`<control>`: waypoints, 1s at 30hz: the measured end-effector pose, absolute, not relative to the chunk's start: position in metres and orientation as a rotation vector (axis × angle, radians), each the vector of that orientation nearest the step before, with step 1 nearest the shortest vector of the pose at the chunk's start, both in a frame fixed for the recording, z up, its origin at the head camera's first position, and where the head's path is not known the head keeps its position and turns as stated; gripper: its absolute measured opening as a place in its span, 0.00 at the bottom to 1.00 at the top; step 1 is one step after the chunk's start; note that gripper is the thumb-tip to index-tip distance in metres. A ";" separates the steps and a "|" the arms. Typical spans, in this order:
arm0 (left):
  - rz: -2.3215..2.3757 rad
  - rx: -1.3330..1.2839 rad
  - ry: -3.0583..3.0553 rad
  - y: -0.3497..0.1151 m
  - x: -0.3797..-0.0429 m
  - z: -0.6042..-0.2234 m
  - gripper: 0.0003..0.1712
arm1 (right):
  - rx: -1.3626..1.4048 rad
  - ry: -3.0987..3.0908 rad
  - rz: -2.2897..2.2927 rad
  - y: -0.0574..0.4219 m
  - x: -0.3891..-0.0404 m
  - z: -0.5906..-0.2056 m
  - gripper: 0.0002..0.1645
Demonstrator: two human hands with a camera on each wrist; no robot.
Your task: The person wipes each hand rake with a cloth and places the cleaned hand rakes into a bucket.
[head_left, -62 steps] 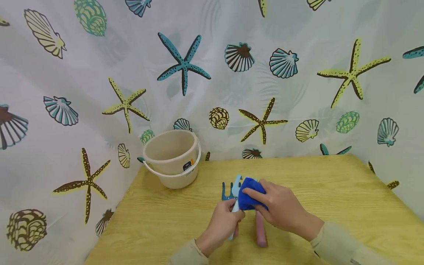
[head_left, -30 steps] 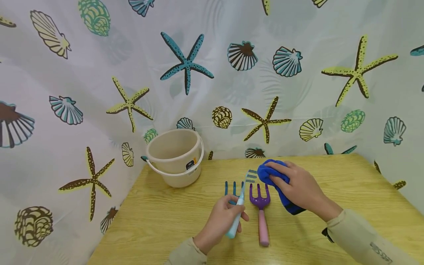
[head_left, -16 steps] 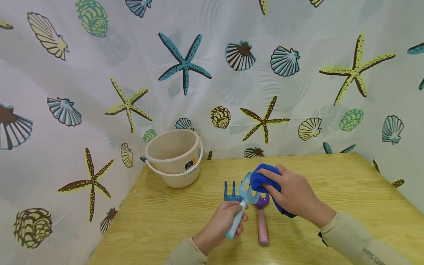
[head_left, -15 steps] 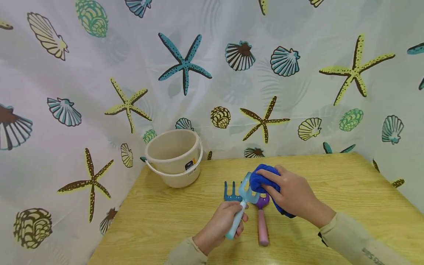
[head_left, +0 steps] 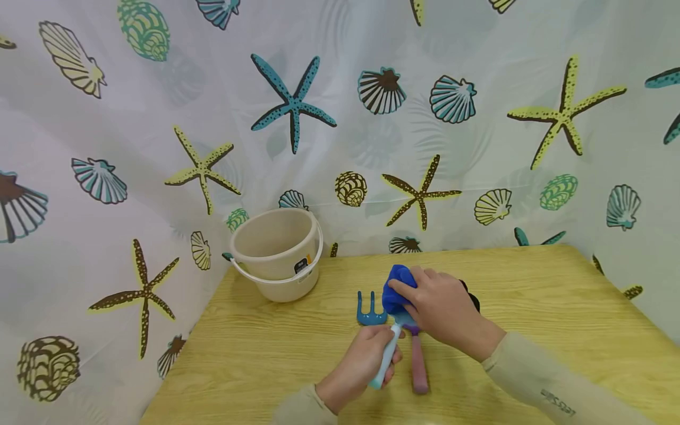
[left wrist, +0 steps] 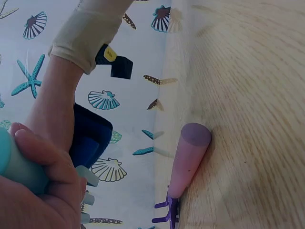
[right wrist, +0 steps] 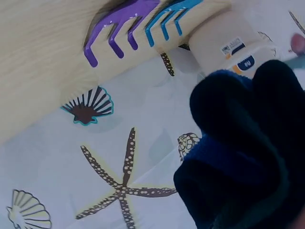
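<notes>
In front of the left hand (head_left: 363, 358), the head of a light-blue garden fork (head_left: 389, 353), seemingly of plastic, is mostly hidden behind a soft blue cloth (head_left: 397, 292). The fingers of this hand are curled around the pale handle, and the right hand (head_left: 443, 307) is clamped on the cloth. In my judgement, if the cloth catches on a covered prong while the right hand pulls, the fork could twist; a loose left hold would be the cause. It could then drop onto the purple garden fork (head_left: 418, 363) with pink cylindrical handle, lying partly beneath the right hand on the yellowish wood-grained desk (head_left: 255, 360), or onto the dark-blue garden fork (head_left: 370, 319), just beyond the left hand. By count, there are two hands, three forks, one cloth, one desk and one round cream bucket (head_left: 276, 268), well beyond the left hand, to its left.
</notes>
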State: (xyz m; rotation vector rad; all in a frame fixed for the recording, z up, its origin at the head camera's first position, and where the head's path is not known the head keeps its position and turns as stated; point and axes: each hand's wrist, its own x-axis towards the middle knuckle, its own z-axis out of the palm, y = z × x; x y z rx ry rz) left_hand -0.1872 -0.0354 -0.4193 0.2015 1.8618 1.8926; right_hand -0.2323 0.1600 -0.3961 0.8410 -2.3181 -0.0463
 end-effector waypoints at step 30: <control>1.962 0.146 1.935 -0.036 -0.187 -0.428 0.14 | 0.879 -2.535 -0.042 0.151 -0.216 -0.398 0.24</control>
